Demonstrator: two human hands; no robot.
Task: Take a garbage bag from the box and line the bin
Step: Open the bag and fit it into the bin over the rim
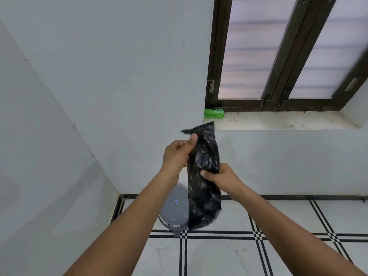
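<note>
White walls meet a white floor crossed by black tile lines, and against them we hold the garbage bag [205, 176] at the centre of our view, a narrow black strip hanging folded, crinkled and unopened.

Our left hand [176, 154] pinches it near the top edge at about 11 o'clock on the bag, thumb pressed against the film with fingers curled close. Our right hand [221, 177] grips it at mid-length from 3 o'clock, fingers wrapped narrowly round the edge. Neither hand is spread; both are closed on the plastic.

We judge the step in hand to be finding the mouth and opening it. To do that well, we should rub the layers apart at the top between thumb and finger, then draw the hands away from each other so air gets in, rather than tugging on the folded length.

Below, at 6 o'clock, the grey bin [175, 210] stands on the floor, partly hidden by the bag; whether its lid is shut we cannot tell for sure. Up at 12 o'clock, the green box [214, 113] sits on the window ledge [278, 121] beneath the dark-framed window [278, 56].
</note>
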